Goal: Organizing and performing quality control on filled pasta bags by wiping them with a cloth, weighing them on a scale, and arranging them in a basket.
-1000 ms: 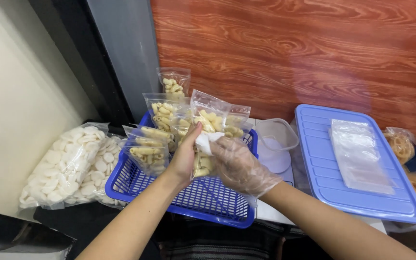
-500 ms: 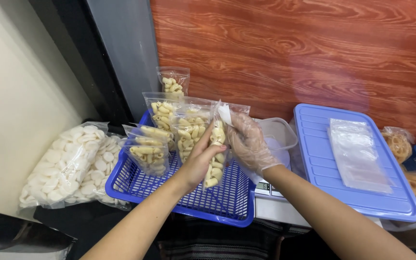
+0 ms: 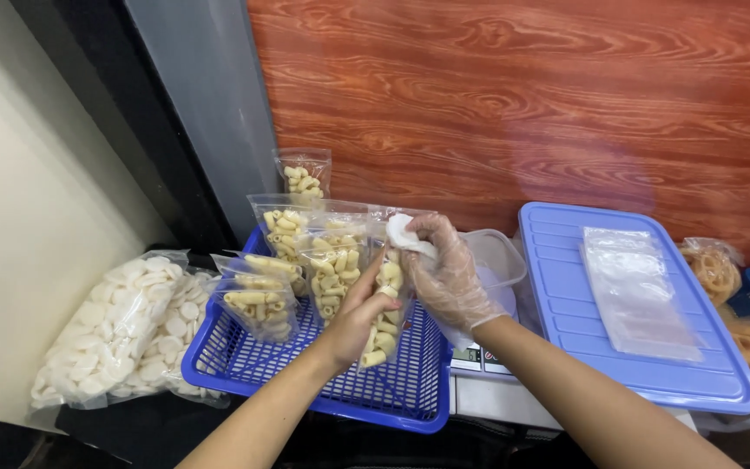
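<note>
Left hand: the bare left hand [image 3: 359,320] is wrapped around the lower part of a narrow clear bag of pale tube-shaped snacks [image 3: 384,313], fingers pressed against its sides.
Right hand: the right hand [image 3: 444,274], in a thin clear glove, pinches the top of the same bag together with a small white piece [image 3: 403,233]; I cannot tell what that piece is.
Bag position: held upright just above the near right part of the blue plastic basket [image 3: 305,391], not resting among the others.
Basket contents: several filled bags [image 3: 327,252] of the same snack stand or lean in the far and left part of the basket, one more against the wooden wall [image 3: 304,178].
Left of basket: a large bag of white round crackers [image 3: 115,330] lies just beside it.
Right of basket: a clear tub [image 3: 496,260] sits on a scale [image 3: 479,369]; further right, a blue lid [image 3: 557,287] carries a stack of empty clear bags [image 3: 640,291].
Risk, open mouth: if the top is not yet closed, tilting it could spill pieces into the basket.
Risk, squeeze: a hard grip from the left hand could crush the brittle pieces.
Risk, neighbours: setting it down carelessly could knock the leaning bags over.
Risk, glove: the slick glove could slip off the thin film.
</note>
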